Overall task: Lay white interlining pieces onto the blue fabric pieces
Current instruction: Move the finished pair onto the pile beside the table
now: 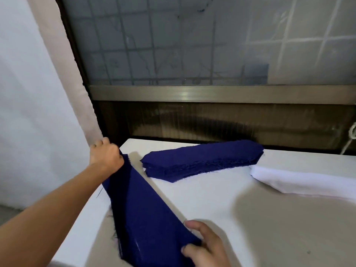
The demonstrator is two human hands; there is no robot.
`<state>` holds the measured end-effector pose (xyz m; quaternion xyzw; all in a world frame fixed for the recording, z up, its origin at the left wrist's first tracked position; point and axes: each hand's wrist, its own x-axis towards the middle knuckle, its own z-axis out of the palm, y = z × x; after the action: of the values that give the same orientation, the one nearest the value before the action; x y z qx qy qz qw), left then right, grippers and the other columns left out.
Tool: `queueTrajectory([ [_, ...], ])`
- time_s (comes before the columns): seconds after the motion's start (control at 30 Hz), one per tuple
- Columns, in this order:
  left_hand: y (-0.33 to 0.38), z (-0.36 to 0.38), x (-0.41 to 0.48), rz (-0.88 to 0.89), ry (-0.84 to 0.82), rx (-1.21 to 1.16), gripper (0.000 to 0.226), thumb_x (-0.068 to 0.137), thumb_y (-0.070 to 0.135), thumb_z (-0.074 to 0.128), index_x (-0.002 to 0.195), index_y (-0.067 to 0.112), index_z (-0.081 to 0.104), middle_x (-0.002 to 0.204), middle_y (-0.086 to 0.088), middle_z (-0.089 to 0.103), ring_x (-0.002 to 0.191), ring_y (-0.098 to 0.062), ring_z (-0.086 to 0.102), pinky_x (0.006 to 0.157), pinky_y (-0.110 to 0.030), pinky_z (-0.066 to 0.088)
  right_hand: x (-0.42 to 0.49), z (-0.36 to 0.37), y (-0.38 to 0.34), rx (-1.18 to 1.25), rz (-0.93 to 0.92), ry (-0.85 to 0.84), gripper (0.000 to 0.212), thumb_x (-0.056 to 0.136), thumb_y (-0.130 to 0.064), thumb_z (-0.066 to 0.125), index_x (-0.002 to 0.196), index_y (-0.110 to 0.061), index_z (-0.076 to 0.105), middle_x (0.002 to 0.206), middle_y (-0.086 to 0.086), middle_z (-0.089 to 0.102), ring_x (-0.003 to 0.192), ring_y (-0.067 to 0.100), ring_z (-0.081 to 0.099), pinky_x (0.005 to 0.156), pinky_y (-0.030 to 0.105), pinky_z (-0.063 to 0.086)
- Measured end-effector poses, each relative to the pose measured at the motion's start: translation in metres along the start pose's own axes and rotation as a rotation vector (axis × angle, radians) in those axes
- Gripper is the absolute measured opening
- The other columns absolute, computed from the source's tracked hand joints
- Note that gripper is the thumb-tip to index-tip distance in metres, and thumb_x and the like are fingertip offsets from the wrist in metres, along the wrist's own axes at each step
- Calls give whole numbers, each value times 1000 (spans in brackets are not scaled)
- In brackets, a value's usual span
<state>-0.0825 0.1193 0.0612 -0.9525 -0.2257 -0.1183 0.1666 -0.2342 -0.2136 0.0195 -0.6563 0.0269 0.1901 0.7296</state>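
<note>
Left hand (107, 153) first: our fingers are curled tight round the far end of a long blue fabric piece (142, 209), bunching the cloth in the fist just off the far-left corner of the table (269, 218). Down at the near edge, our right hand (204, 245) pinches the other end, with the thumb under the cloth's corner and the fingers curled over it. Between the two grips the strip is drawn taut and runs diagonally along the table's left edge. Its frayed left side reaches past that edge, and it throws a thin shadow on the white top to its right.

Moving outward, a stack of blue fabric pieces (202, 158) lies along the far edge, near the held strip but apart from it. Just right of the stack, the white interlining pieces (300, 182) lie in a soft pile that runs off toward the right edge. Its left tip sits just beside the stack's end.

From the middle of the table to the near-right corner, the top is bare and partly in shadow. Behind the far edge stands a frosted window (192, 45) with a grid behind it, and a pale curtain (67, 74) hangs at the left.
</note>
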Motion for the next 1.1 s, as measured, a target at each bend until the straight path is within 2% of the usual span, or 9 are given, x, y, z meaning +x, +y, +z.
queueTrajectory([
  [0.1, 1, 8, 9, 20, -49, 53, 40, 87, 43, 53, 114, 16, 66, 120, -9, 51, 115, -30, 48, 98, -42, 40, 1, 29, 4, -54, 28, -99, 42, 76, 27, 52, 104, -2, 65, 104, 22, 68, 88, 32, 66, 73, 21, 48],
  [0.2, 9, 20, 10, 48, -92, 63, 46, 87, 45, 50, 120, 16, 63, 125, -9, 49, 119, -29, 45, 101, -43, 37, 14, 43, 18, -173, -9, 107, 44, 68, 40, 47, 98, 14, 66, 96, 40, 63, 95, 51, 58, 80, 30, 41],
  [0.3, 17, 37, 6, 84, -144, 72, 52, 87, 45, 49, 127, 15, 58, 128, -7, 46, 121, -27, 42, 101, -41, 35, 19, 45, 21, -250, 57, -85, 44, 77, 22, 55, 103, -12, 63, 111, 10, 64, 99, 27, 62, 94, 30, 50],
  [0.47, 19, 62, 2, 57, -179, -27, 54, 89, 41, 48, 134, 12, 50, 136, -7, 42, 125, -27, 40, 105, -42, 36, 31, 40, 30, -196, 96, -4, 22, 79, 16, 62, 95, 4, 71, 83, 10, 60, 88, 25, 54, 73, 24, 41],
  [0.57, 17, 70, 3, 39, -169, -131, 57, 89, 39, 50, 139, 11, 46, 144, -7, 38, 131, -28, 37, 110, -44, 33, 44, 38, 20, -59, 292, -100, 26, 90, 7, 54, 69, -3, 64, 107, 23, 54, 107, 35, 54, 74, 33, 45],
  [0.7, 12, 82, 1, 2, -237, -268, 59, 99, 41, 35, 150, 12, 35, 164, -4, 15, 148, -27, 16, 121, -47, 15, 48, 40, 19, 116, 364, -76, 27, 92, 3, 52, 69, -8, 60, 133, 27, 51, 124, 39, 49, 90, 37, 45],
  [0.83, 9, 90, -10, -47, -202, -335, 63, 103, 53, 20, 157, 19, 23, 167, -6, -5, 153, -26, -1, 123, -48, 1, 40, 38, 31, 70, 330, -27, 21, 88, 2, 59, 73, -6, 70, 112, 27, 62, 107, 42, 61, 100, 45, 46],
  [1.0, 10, 83, -27, -101, -104, -435, 58, 102, 52, 29, 153, 24, 35, 166, -9, 13, 151, -30, 13, 122, -47, 12, 30, 45, 36, 32, 144, -32, 31, 87, 16, 50, 75, -3, 71, 97, 25, 62, 89, 41, 61, 89, 32, 48],
  [1.1, 28, 73, -38, -70, -154, -440, 61, 102, 55, 26, 153, 24, 34, 165, -6, 20, 151, -27, 13, 122, -47, 12, 31, 60, 24, -451, -96, 317, 42, 39, 38, 34, 59, 17, 65, 48, 19, 46, 58, 33, 46, 63, 21, 30],
])
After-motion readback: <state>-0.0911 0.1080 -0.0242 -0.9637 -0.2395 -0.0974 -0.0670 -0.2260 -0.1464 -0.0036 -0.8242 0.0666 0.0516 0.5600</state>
